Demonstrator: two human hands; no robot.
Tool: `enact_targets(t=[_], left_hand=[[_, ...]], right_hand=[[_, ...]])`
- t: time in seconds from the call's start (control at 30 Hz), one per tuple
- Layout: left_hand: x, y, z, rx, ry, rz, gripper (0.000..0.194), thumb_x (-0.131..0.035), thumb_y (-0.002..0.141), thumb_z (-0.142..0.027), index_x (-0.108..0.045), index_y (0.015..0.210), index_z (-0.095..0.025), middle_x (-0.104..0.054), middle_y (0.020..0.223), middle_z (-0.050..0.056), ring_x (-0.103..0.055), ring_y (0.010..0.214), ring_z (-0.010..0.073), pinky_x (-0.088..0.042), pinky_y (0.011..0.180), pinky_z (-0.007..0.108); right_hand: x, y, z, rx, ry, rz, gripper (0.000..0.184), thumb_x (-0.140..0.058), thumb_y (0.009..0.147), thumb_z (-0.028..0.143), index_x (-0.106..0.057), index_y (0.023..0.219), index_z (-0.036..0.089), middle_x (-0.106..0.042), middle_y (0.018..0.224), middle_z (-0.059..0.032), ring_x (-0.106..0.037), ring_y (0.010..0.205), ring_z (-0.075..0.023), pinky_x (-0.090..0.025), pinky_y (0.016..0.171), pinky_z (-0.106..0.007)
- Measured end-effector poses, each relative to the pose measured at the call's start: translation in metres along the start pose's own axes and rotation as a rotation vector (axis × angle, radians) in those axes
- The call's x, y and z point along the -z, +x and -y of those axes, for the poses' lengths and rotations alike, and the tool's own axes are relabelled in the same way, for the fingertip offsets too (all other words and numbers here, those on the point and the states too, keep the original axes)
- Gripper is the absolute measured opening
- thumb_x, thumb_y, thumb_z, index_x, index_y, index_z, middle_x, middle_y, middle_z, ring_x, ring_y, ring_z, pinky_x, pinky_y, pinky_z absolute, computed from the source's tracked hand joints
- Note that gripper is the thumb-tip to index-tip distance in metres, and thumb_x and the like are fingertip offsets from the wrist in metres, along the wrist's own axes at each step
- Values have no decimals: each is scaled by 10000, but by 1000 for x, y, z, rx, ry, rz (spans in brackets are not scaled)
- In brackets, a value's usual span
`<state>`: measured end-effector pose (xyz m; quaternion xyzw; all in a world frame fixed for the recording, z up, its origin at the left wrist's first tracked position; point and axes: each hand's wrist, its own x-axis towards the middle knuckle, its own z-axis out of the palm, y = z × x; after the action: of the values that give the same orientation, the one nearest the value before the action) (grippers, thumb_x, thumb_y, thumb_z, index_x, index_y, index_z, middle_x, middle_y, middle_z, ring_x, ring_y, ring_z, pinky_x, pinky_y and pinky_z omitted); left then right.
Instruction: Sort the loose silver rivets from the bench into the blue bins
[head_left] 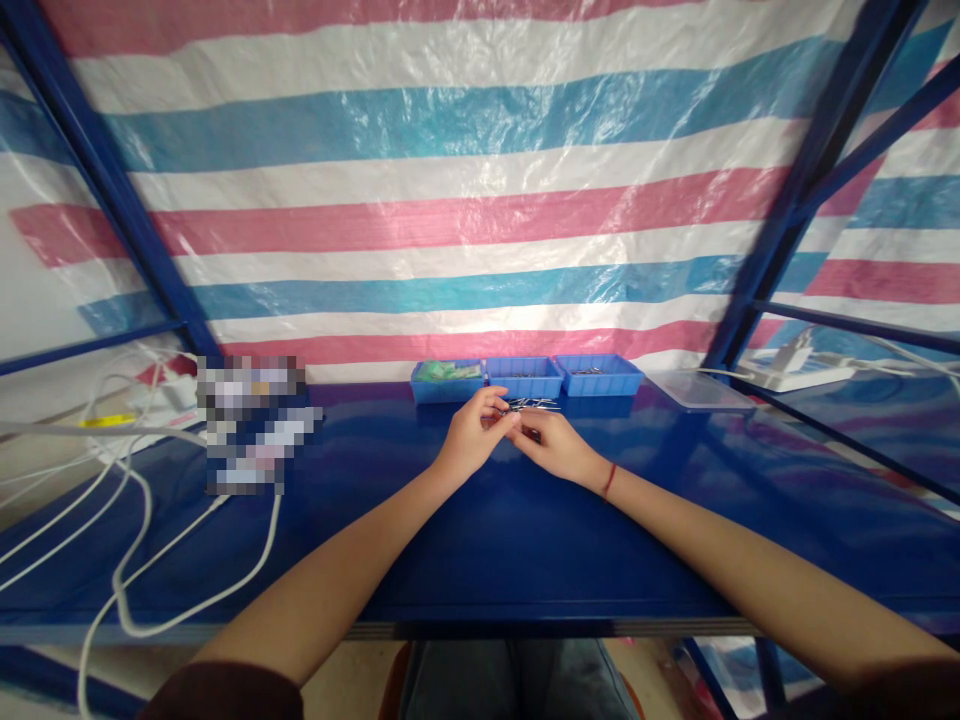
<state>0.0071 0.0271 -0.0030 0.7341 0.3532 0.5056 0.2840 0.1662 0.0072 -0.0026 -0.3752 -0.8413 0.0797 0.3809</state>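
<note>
My left hand (474, 432) and my right hand (556, 442) meet over the middle of the blue table (525, 540), their fingertips touching or nearly so. Both are closed, with thumb and fingers pinched together. Whatever lies between the fingertips is too small and too covered to name. Just beyond the fingers is a small loose pile of thin, shiny metal pieces (541, 404), partly hidden by my hands. Behind it stand a blue bin with green packaging (450, 372), a middle blue bin (525, 385) with small metal pieces and a right blue bin (600, 384) with more.
A clear plastic lid or tray (701, 392) lies right of the bins. White cables (124, 580) loop across the left side, by a blurred-out patch (259, 425). White power strips (799, 370) sit at the right. Blue frame posts (780, 220) and a striped sheet (450, 200) enclose the table.
</note>
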Motion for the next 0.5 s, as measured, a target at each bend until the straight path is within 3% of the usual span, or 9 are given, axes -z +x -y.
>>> enact_targets(t=[0.1,0.27,0.5], left_hand=[[-1,-1,1,71,-56,3,333,-637,735,-302,-557,1025,-159,-630,921,58,-623,784,138,-501,692,252],[0,-1,-2,74,-27,38,190,-582,772,-335,-606,835,-158,-647,856,44,-604,810,151,-493,689,251],[2,-1,-2,33,20,6,191,-544,800,-337,-606,818,-158,-640,837,39,-584,760,136,-482,658,239]], right_hand=[[0,0,-1,-8,9,-29,319,-431,891,344,-487,628,173,-474,599,8,-430,555,-107,-335,544,-240],[3,0,3,-10,30,-48,313,-432,895,355,-543,667,170,-526,643,-10,-468,587,-114,-373,578,-244],[2,1,1,-52,64,-67,229,-485,863,341,-593,761,167,-585,704,-18,-504,580,-110,-407,574,-245]])
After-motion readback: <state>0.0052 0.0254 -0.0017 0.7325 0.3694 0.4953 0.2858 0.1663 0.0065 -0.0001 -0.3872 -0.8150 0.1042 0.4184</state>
